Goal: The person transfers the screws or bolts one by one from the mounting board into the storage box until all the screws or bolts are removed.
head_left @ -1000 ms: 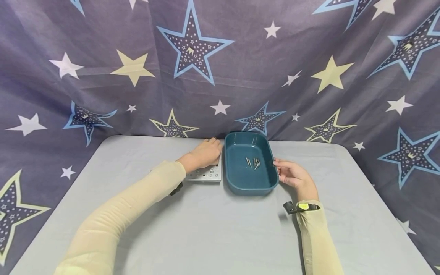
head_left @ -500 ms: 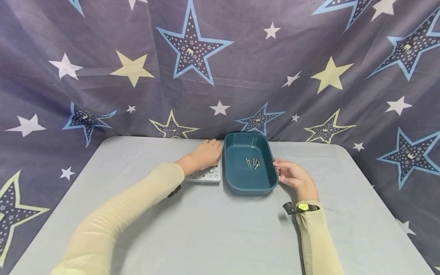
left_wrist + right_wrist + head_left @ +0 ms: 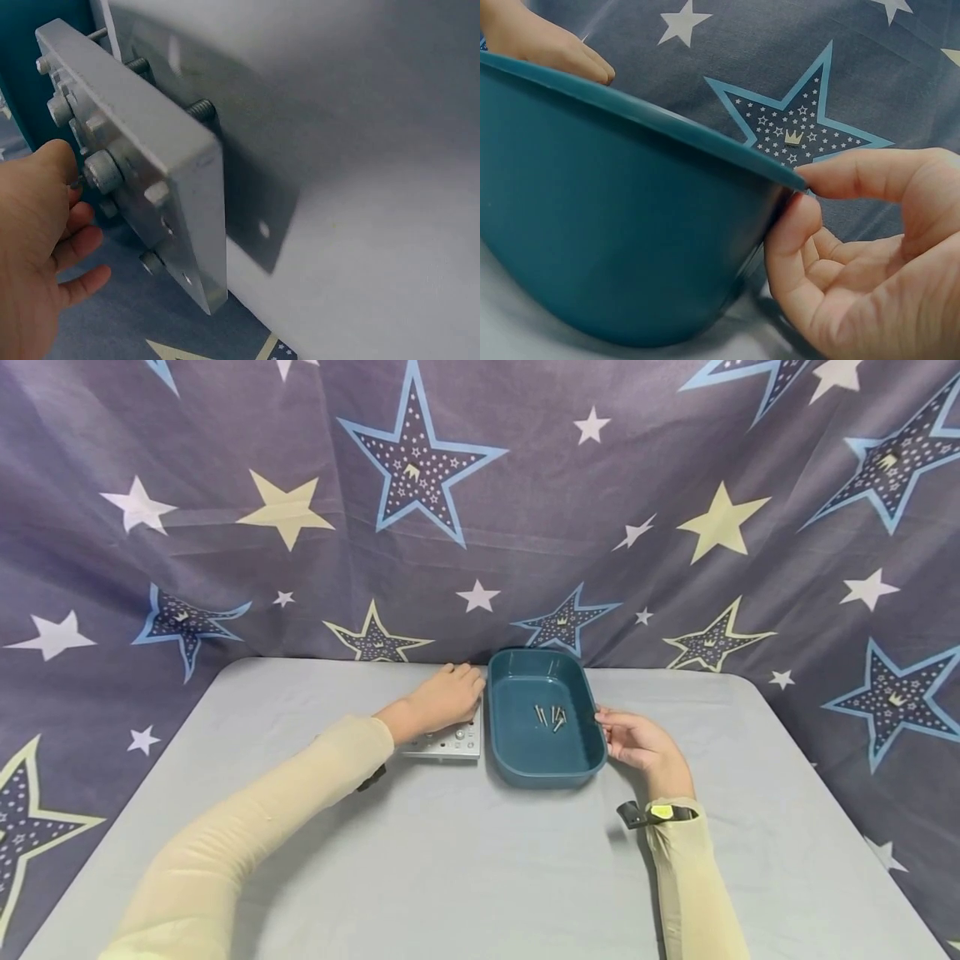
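A silver metal plate (image 3: 455,742) with holes and several screws in it stands on the table, left of a teal plastic bin (image 3: 551,777). My left hand (image 3: 444,700) reaches over the plate. In the left wrist view, its thumb and forefinger pinch a small screw (image 3: 76,182) at the plate's face, mostly hidden by the fingers. Larger bolts (image 3: 103,172) stick out of the plate beside the fingertips, their threaded ends showing behind it. With thumb and fingers, my right hand (image 3: 641,743) pinches the bin's right rim. Several loose screws (image 3: 558,717) lie on the bin floor.
A grey cloth covers the table (image 3: 450,868). Behind it hangs a dark curtain (image 3: 525,560) printed with stars, close to the far ends of bin and plate. The bin's left wall stands right beside the plate's edge.
My left wrist and forearm have shifted slightly left and down, while the fingers stay over the plate. My right hand, the bin and the loose screws look unmoved.
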`<state>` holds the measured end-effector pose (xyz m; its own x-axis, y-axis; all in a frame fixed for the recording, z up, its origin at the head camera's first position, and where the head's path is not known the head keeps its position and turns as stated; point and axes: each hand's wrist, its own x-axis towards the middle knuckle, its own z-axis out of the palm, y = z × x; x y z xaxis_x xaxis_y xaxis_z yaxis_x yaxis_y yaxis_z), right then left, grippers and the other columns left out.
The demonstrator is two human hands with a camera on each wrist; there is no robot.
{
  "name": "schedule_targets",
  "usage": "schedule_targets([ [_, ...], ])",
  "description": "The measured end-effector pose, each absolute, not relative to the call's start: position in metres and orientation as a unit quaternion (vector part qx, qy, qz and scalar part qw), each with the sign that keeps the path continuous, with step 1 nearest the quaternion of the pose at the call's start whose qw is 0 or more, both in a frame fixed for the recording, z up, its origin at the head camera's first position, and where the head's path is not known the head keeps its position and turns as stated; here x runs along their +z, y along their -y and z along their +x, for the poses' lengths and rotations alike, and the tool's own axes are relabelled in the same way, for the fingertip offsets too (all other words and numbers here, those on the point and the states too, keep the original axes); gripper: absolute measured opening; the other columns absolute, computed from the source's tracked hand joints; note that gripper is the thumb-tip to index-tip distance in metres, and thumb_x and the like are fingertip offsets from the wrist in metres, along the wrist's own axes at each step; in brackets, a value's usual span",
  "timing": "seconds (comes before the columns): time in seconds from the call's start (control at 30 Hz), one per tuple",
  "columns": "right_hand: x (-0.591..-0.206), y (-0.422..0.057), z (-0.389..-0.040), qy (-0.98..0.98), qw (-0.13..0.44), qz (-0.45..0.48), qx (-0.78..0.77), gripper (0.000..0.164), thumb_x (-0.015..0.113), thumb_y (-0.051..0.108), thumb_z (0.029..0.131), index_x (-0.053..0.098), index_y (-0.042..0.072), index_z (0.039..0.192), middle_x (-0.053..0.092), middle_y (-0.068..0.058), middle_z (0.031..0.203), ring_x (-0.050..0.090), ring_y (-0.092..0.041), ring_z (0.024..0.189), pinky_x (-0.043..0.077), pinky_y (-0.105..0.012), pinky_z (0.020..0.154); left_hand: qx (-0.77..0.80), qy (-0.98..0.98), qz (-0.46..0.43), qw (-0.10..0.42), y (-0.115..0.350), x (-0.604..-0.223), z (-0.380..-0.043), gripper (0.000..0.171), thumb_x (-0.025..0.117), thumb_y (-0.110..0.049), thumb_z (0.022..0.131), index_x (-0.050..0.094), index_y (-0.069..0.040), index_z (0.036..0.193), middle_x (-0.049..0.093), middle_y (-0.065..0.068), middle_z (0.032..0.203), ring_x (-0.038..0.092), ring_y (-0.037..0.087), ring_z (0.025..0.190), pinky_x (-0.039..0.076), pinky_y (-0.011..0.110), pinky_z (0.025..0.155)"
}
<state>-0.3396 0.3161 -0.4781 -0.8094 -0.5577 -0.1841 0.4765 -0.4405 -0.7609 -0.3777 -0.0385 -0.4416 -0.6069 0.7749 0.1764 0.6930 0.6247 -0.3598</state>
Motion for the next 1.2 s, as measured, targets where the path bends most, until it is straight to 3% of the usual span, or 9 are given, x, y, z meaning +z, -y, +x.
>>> schedule_targets([
  [0.53,-0.479,-0.317,-0.339,-0.433,0.303,-0.042,-0.848,0.026,0.034,-0.003,0.105,0.058,0.008,0.111,0.065,0.001,0.089,0.060,-0.008,0.075,0.053,-0.020,0.068,0.110,0.894,-0.417,0.120,0.041,-0.433,-0.374,0.041,0.054,-0.027,0.104,0.056,0.002,0.133,0.063,0.017,0.129,0.059,0.034,0.124,0.050,0.048,0.105],
  [0.77,-0.479,-0.316,-0.339,-0.435,0.305,-0.047,-0.846,0.030,0.031,-0.003,0.105,0.058,0.008,0.110,0.066,0.001,0.088,0.061,-0.008,0.076,0.054,-0.020,0.069,0.105,0.897,-0.414,0.111,0.040,-0.430,-0.377,0.038,0.058,-0.029,0.102,0.062,0.000,0.126,0.066,0.014,0.121,0.062,0.030,0.114,0.051,0.045,0.096],
  [1.0,-0.479,-0.316,-0.339,-0.428,0.310,-0.047,-0.847,0.032,0.027,-0.003,0.106,0.057,0.008,0.111,0.065,0.001,0.088,0.060,-0.008,0.076,0.052,-0.020,0.069,0.089,0.892,-0.425,0.130,0.040,-0.430,-0.380,0.026,0.065,-0.025,0.096,0.068,-0.004,0.110,0.071,0.009,0.099,0.067,0.028,0.096,0.053,0.042,0.083],
  [1.2,-0.478,-0.316,-0.339,-0.424,0.311,-0.043,-0.849,0.034,0.025,-0.003,0.106,0.057,0.008,0.111,0.065,0.000,0.088,0.060,-0.008,0.075,0.052,-0.020,0.068,0.067,0.895,-0.428,0.110,0.038,-0.425,-0.381,0.017,0.070,-0.022,0.092,0.069,-0.008,0.101,0.072,0.006,0.093,0.068,0.025,0.093,0.051,0.041,0.081],
])
